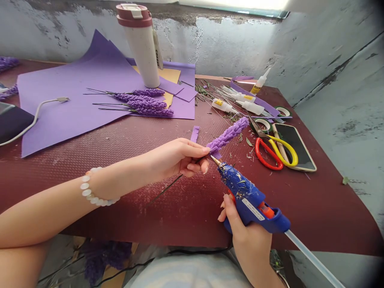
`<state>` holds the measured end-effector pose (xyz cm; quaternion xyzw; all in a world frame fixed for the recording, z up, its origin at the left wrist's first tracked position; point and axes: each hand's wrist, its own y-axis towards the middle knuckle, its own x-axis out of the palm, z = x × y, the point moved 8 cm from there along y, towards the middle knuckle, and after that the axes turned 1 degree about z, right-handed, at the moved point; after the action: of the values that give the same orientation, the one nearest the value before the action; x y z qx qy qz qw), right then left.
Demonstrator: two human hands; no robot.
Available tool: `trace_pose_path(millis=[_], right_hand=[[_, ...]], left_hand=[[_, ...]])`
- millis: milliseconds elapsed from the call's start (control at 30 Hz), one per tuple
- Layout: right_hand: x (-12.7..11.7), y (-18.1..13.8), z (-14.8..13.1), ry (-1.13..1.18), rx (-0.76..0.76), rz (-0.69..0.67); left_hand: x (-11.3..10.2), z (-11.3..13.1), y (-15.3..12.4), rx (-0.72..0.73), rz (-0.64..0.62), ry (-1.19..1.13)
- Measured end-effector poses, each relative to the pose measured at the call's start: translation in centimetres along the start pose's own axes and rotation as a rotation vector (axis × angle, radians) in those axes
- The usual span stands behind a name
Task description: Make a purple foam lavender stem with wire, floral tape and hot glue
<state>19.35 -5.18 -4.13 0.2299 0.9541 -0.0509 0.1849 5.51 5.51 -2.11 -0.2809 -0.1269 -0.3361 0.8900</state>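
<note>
My left hand (189,158) pinches the base of a purple paper lavender stem (229,135), its flower spike pointing up and right. The thin dark stem wire runs down and left below my fingers. In my right hand (247,236) is a blue hot glue gun (243,186), gripped by its handle. Its nozzle tip is right at the base of the flower spike, close to my left fingertips; whether it touches cannot be told. A clear glue stick (313,258) sticks out of the gun's back. Behind my left hand a short purple paper strip (195,134) shows.
Several lavender stems (147,103) lie on purple sheets (69,88) by a white tumbler (142,52). To the right are scissors (271,148), a phone (297,148), glue bottles (223,106), wires and tape rolls. A white cable (39,110) lies at left.
</note>
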Motion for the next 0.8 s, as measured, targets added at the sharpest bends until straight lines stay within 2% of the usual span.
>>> trace_pose_path(millis=[167,333,467,633,800], right_hand=[[-0.1,0.1,0.3,0.015,0.016,0.007],[0.4,0.4,0.1,-0.04,-0.066,-0.092],[-0.1,0.3,0.3,-0.032,-0.038,-0.022],[0.2,0.4,0.4,-0.041,-0.056,-0.076],[0.0,0.3,0.5,-0.022,-0.043,-0.044]], left_hand=[[-0.1,0.0,0.1,0.009,0.01,-0.004],[0.0,0.3,0.0,0.032,0.017,0.015],[-0.4,0.6,0.0,0.058,0.048,0.047],[-0.7,0.9,-0.2,0.078,0.052,0.09],[-0.8,0.9,-0.1,0.078,0.056,0.07]])
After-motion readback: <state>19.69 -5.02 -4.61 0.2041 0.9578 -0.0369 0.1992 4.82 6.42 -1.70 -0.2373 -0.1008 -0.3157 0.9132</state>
